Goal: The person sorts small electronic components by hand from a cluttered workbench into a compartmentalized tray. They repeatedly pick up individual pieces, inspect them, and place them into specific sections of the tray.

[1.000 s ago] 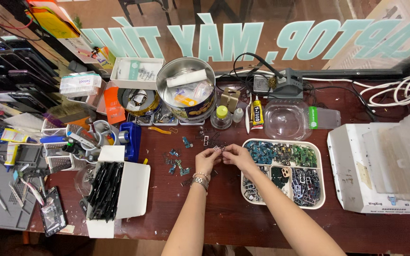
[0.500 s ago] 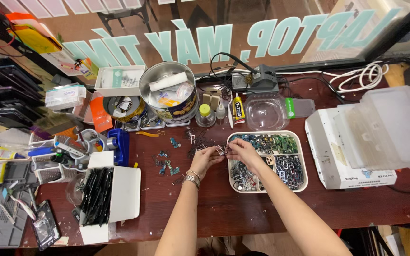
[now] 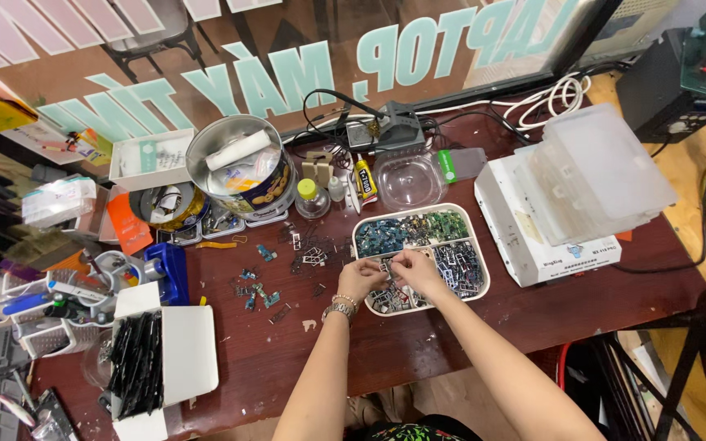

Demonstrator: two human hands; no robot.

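head cam, sole view | looking steeply down from above the person's own forearms | facing the glass front behind the bench (image 3: 418,351) | mid-range, whole bench top in frame | no second view to overlap

A white divided tray (image 3: 479,287) holds greenish circuit bits and small metal parts, apparently card trays (image 3: 459,265).
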